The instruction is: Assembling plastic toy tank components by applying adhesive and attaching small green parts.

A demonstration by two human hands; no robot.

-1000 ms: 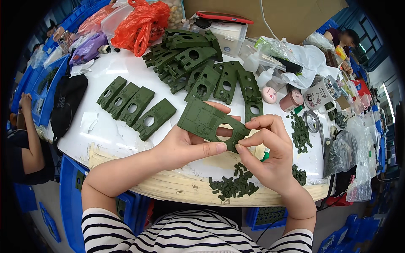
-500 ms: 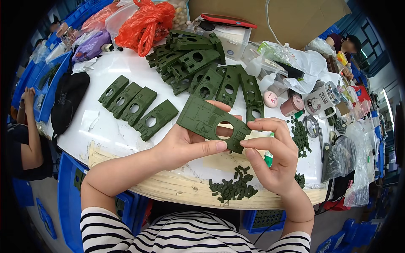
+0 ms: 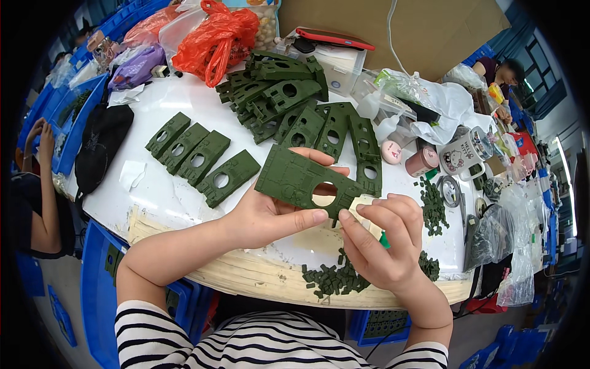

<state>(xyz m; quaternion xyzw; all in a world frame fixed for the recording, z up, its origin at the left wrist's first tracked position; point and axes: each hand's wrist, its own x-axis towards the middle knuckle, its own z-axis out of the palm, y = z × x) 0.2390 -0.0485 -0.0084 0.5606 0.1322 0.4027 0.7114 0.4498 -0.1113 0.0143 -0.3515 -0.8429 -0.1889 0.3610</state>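
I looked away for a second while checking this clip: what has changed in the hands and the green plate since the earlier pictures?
Very little. The right hand has shifted slightly, its fingertips now at the lower edge of the green plate beside the left thumb, a small green tool showing behind its fingers. The left hand holds the plate as before. The row of four plates and the pile stayed put.

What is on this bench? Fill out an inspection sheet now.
Surface: white table, its near edge pale wood.
Job's things: green plate with a round hole, held above the table; four more in a row; a heap behind.
Clutter: green offcuts at the near edge, orange bag, mug, black pouch.
Hands: left hand grips the plate; right hand pinches its edge and holds a green tool.
Cables: white cable over the cardboard.
Surroundings: blue crates, other people at both sides.
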